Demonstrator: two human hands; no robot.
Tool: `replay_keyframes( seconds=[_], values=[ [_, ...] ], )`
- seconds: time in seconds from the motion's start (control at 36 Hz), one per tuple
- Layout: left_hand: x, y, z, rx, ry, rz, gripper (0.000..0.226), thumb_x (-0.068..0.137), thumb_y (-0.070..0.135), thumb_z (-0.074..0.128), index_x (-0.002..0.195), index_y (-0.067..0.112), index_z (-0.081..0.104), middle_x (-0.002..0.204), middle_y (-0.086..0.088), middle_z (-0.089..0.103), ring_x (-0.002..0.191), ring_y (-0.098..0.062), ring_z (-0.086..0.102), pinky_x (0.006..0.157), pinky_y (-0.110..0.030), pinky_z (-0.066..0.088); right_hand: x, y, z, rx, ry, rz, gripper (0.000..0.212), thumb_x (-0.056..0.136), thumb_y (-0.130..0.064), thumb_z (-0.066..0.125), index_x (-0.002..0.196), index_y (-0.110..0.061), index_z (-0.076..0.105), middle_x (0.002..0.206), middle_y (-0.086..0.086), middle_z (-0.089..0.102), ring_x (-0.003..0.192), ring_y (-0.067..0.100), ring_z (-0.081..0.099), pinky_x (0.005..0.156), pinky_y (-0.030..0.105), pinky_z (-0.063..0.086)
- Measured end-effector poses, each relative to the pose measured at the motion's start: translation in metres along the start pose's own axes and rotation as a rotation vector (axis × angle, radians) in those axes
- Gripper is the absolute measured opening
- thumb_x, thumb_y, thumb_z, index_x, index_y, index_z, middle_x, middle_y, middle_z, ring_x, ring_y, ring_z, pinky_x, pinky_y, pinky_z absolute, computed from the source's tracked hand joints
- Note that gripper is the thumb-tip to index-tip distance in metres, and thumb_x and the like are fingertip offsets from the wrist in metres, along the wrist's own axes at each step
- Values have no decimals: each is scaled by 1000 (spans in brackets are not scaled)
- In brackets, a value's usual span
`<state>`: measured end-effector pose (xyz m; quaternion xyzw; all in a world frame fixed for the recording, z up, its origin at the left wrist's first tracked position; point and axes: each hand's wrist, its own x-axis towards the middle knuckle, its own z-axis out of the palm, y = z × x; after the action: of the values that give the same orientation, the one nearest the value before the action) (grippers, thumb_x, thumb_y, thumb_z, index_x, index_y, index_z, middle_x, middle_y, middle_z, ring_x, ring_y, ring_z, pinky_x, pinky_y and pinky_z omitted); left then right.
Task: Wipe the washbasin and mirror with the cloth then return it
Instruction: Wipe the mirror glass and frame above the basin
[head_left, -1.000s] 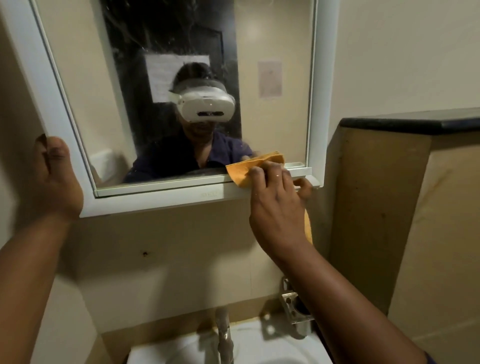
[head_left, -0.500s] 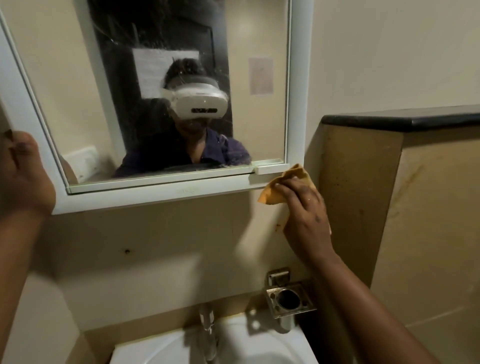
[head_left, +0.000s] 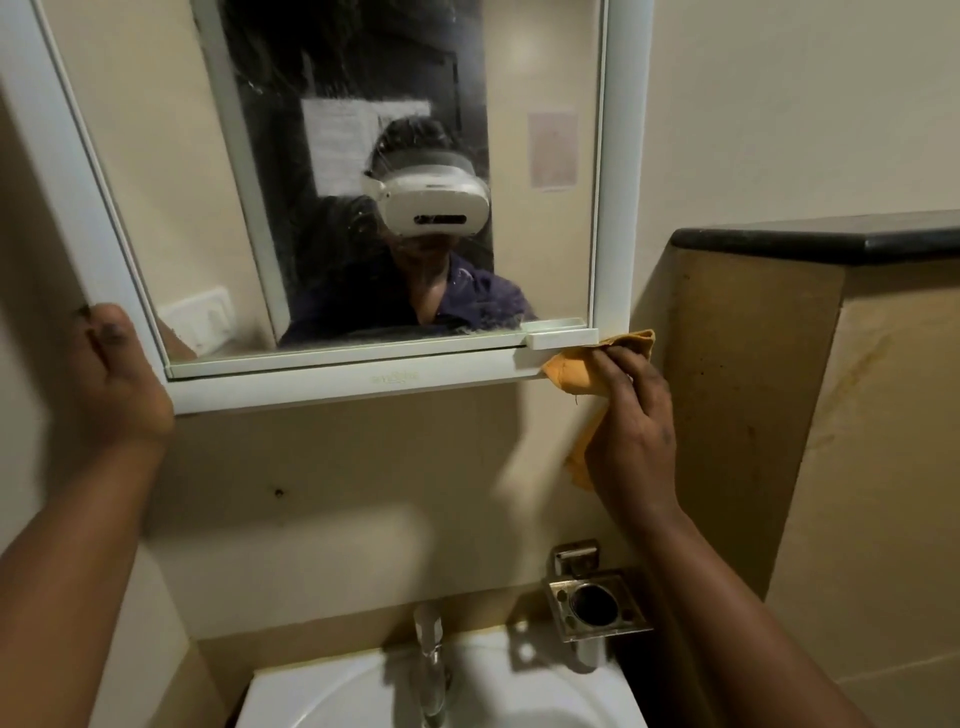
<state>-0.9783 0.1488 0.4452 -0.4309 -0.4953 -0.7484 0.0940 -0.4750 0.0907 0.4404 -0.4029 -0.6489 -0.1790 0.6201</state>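
**Cloth at the mirror's lower right corner**

The right hand (head_left: 631, 441) has its fingers clamped on the orange cloth (head_left: 582, 366), bunched so that 1 end presses against the lower right corner of the mirror (head_left: 467, 156) frame, just under a small white handle (head_left: 561, 340) that sticks out from the frame. The rest of the cloth hangs down behind the palm. The left hand (head_left: 117, 384) rests against the lower left corner of the frame with its fingers curled loosely together and nothing in them; it appears to be steadying the mirror.

The glass looks streaky, mostly in the dark middle part, so the wiping is probably not finished. To do this step well, I would flatten the cloth under the fingertips instead of leaving it wadded, so more of it meets the surface, and draw it along the bottom ledge of the frame in 1 long pass toward the left. The gap beneath the handle likely traps dust; a folded edge pushed in there should reach it. Light pressure seems wise, with the left hand kept braced, since the frame may be a hinged door that could swing.

The washbasin (head_left: 519, 691) sits below, near the viewer, with a tap (head_left: 431, 660) at its middle and a metal holder (head_left: 597, 603) on the wall to its right, well apart from the cloth.
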Motion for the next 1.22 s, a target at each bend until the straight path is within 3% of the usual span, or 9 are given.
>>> replay_keyframes(
  seconds=[0.11, 0.47, 0.61, 0.67, 0.78, 0.83, 0.97, 1.08, 1.22],
  values=[
    [-74, 169, 6, 188, 157, -32, 59, 94, 50, 21, 103, 3, 56, 86, 0, 54, 82, -1, 52, 82, -29, 35, -2, 0, 1, 35, -20, 19, 44, 84, -8, 37, 123, 4, 54, 123, 26, 53, 116, 29, 41, 95, 38, 37],
    [-105, 187, 13, 284, 274, -108, 53, 95, 30, 29, 121, -12, 48, 120, -31, 55, 110, -41, 53, 90, -35, 35, 19, -7, -8, 528, 141, 375, 39, 88, -1, 38, 123, -6, 54, 129, 17, 51, 110, -6, 44, 95, 4, 34],
    [-134, 192, 28, 233, 283, -16, 54, 96, 13, 37, 139, -14, 20, 139, -32, 32, 112, -3, 41, 91, 9, 17, 16, -11, -5, 491, 111, 229, 44, 86, -6, 37, 127, -6, 52, 130, 13, 50, 117, -6, 42, 100, 11, 34],
    [-146, 194, 36, 182, 286, -47, 62, 96, 17, 38, 141, -13, 8, 144, -34, 19, 118, 2, 33, 98, 5, 14, 16, -15, -5, 455, 52, 150, 47, 85, -12, 35, 129, -10, 50, 132, 1, 46, 123, 4, 39, 102, 12, 32],
    [-164, 204, 58, 64, 272, -228, 75, 94, 29, 37, 143, -8, -6, 153, -27, -3, 144, -32, 9, 119, -34, 10, 24, -17, -1, 349, -35, 8, 48, 84, -14, 36, 130, -8, 50, 134, -1, 41, 128, 5, 30, 109, 12, 20],
    [-181, 217, 75, -35, 213, -303, 74, 98, 25, 40, 145, 1, -12, 155, -19, -7, 144, -26, 15, 117, -28, 15, 26, -15, 1, 309, -52, -25, 47, 85, -14, 37, 130, -6, 51, 135, -1, 40, 130, 12, 31, 111, 14, 17],
    [-221, 258, 118, -284, 36, -477, 72, 98, 24, 41, 148, 14, -10, 144, 7, 26, 130, -4, 35, 92, 1, 30, 28, -8, 1, 233, -87, -145, 42, 90, -14, 38, 128, -4, 52, 136, 5, 42, 132, 21, 32, 114, 22, 17],
    [-229, 281, 144, -486, -9, -651, 53, 97, 27, 43, 144, 17, 19, 135, -1, 45, 117, -13, 50, 97, -28, 45, 35, 4, -4, 178, -99, -244, 38, 90, -9, 41, 124, -1, 56, 133, 11, 49, 128, 26, 39, 109, 35, 28],
    [-231, 291, 150, -646, -44, -798, 42, 94, 26, 49, 131, 11, 35, 125, -7, 53, 110, -17, 55, 86, -28, 48, 34, 9, -11, 177, -64, -207, 38, 89, -7, 39, 121, 2, 58, 129, 19, 54, 125, 27, 41, 108, 35, 30]
  ],
)
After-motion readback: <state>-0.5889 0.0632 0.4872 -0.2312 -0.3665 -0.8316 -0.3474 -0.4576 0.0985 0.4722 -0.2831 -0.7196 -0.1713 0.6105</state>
